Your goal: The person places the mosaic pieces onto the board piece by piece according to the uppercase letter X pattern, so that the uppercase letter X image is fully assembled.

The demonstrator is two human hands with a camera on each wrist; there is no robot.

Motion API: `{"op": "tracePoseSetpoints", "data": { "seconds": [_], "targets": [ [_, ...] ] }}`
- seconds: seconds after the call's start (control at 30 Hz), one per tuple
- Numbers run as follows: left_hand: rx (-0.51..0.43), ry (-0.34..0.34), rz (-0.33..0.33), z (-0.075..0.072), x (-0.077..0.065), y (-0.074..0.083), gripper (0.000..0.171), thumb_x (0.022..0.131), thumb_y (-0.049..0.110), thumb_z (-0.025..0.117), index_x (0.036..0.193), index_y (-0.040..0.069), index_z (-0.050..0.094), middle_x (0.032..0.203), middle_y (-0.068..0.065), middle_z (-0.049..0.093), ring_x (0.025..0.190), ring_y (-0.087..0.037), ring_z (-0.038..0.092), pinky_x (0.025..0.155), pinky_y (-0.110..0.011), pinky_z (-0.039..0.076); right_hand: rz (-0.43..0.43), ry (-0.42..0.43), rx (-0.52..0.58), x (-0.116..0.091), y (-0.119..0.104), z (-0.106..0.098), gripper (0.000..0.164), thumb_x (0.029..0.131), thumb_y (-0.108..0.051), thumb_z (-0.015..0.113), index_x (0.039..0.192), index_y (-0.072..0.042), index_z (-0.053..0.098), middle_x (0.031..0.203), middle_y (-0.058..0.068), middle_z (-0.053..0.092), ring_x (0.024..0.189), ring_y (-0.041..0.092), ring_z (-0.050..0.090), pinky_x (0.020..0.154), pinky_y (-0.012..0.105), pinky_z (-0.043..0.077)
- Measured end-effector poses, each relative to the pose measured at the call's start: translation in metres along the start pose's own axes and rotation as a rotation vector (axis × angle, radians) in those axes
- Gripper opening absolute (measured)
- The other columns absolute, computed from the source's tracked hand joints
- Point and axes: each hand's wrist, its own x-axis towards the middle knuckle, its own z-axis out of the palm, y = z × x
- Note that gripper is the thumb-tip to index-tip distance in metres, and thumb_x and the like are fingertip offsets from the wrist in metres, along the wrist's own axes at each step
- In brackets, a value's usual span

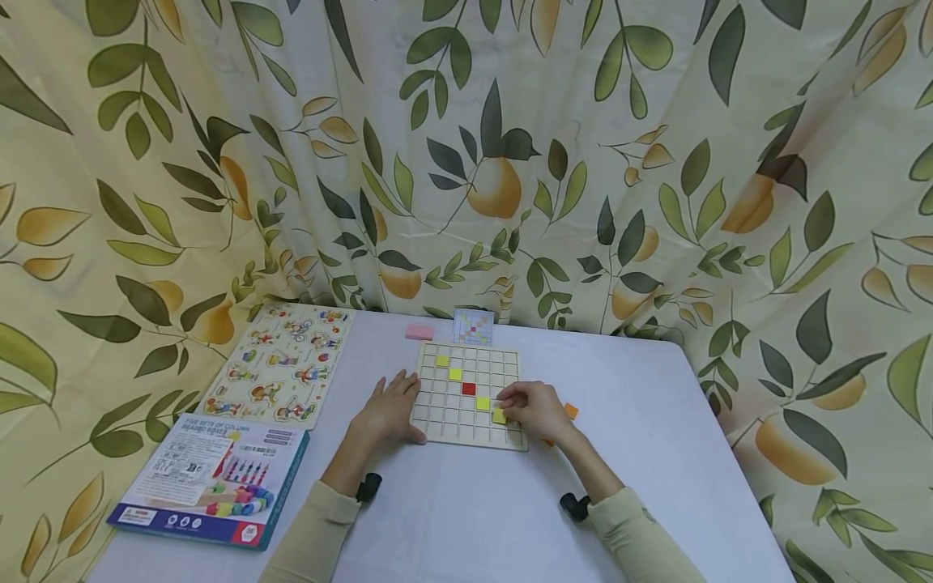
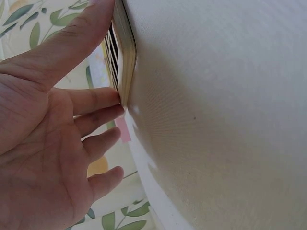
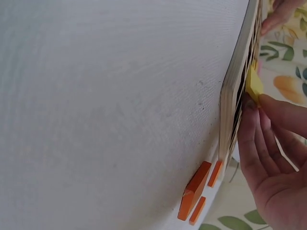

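Cream cloth [image 1: 576, 48] printed with green leaves and orange fruit hangs behind and at both sides of a bench [image 1: 466, 518] covered in white. On the bench lies a pale gridded board [image 1: 443, 416], the landmark for everything else. Four tiles form a diagonal across its squares, from its far left toward its near right: a first yellow tile [image 1: 442, 361], a second yellow tile [image 1: 455, 374], a red tile [image 1: 469, 389] and a third yellow tile [image 1: 483, 403]. At the near-right end of that diagonal, the right hand [image 1: 535, 405] pinches a fourth yellow tile [image 3: 253, 86] between thumb and finger, over the board; whether it sits flat in a square I cannot tell. The left hand [image 1: 389, 409] grasps nothing: its fingers are extended and spread, with thumb and fingertips touching the board's left edge.

Just beside the board's right edge lie three orange tiles [image 3: 194, 190], partly hidden by the right arm in the head view. Just beyond the board's far edge stands a patterned card [image 1: 474, 326], with a pink block [image 1: 419, 331] to the card's left. Left of the board, well apart from it, are a picture sheet [image 1: 280, 368] and, nearer the person, a blue-edged box [image 1: 251, 453].
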Motion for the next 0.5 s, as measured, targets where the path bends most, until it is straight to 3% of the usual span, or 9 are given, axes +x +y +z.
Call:
{"op": "tracePoseSetpoints", "data": {
  "seconds": [0.5],
  "targets": [
    [-0.011, 0.001, -0.002, -0.0025, -0.0030, 0.0016, 0.110, 0.076, 0.044, 0.092, 0.158, -0.004, 0.037, 0.169, -0.017, 0.031, 0.159, -0.036, 0.017, 0.128, -0.059, 0.012, -0.003, -0.014, -0.070, -0.0008, -0.0033, 0.0026, 0.019, 0.086, 0.002, 0.080, 0.100, -0.010, 0.079, 0.084, -0.005, 0.074, 0.077, 0.009, 0.068, 0.076, 0.032, 0.058]
  ]
}}
